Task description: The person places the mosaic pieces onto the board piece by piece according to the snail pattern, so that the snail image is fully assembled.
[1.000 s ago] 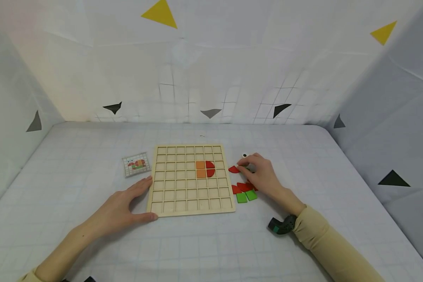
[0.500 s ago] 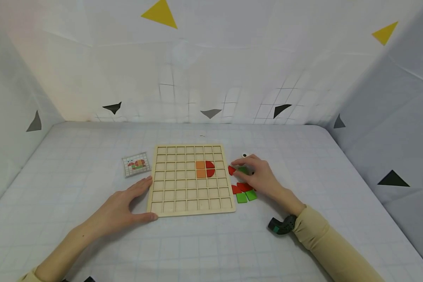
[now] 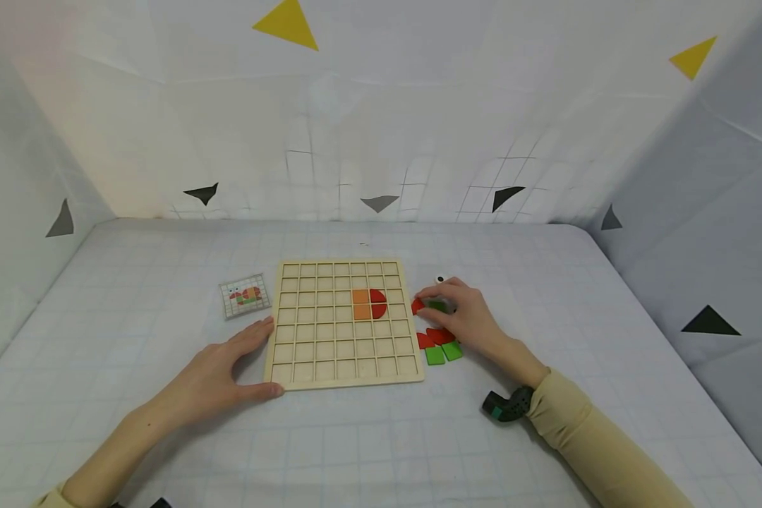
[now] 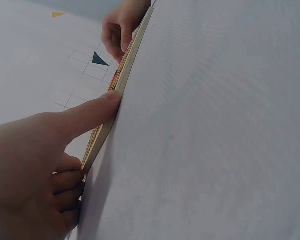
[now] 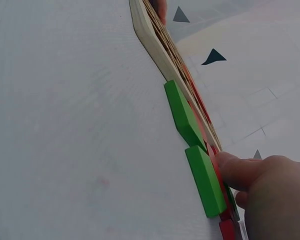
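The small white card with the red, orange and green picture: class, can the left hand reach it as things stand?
Probably yes: the left hand, touching the square pale wooden grid board, lies near the card, with nothing visible between them.

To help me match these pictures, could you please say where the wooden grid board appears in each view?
Head: wooden grid board, centre, seen from above.
Left wrist: board edge-on, slanting from top centre down and left.
Right wrist: board edge-on, slanting from top centre down and right.
Shared landmark: the right hand.
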A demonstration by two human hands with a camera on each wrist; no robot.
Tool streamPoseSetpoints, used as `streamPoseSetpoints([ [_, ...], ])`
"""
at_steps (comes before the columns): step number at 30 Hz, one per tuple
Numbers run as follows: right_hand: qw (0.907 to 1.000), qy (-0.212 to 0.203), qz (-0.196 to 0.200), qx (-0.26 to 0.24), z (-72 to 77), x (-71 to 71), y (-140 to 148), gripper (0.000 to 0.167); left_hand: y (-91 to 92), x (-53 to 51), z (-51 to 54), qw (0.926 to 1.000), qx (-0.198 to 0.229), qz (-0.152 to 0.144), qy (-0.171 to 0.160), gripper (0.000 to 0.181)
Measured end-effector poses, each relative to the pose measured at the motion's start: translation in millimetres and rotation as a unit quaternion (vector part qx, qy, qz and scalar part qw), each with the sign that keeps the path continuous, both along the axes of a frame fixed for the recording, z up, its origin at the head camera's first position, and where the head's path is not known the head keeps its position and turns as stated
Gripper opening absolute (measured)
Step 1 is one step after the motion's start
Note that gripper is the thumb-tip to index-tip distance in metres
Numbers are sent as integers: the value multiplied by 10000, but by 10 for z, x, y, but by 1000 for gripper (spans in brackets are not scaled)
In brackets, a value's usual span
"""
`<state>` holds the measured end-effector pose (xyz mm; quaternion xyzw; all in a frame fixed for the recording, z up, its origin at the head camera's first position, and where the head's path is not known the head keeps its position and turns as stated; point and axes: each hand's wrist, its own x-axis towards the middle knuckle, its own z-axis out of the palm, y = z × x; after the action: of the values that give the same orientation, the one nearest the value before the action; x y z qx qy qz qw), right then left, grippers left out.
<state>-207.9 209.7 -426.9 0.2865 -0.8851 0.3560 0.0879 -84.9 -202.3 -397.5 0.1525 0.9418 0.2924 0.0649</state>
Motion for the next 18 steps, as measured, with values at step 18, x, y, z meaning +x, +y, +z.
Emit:
streamPoseSetpoints([
  [18, 9985, 378, -205, -347, 99, 44, -99, 22, -4, 1, -3, 10000, -17, 26, -28, 103],
])
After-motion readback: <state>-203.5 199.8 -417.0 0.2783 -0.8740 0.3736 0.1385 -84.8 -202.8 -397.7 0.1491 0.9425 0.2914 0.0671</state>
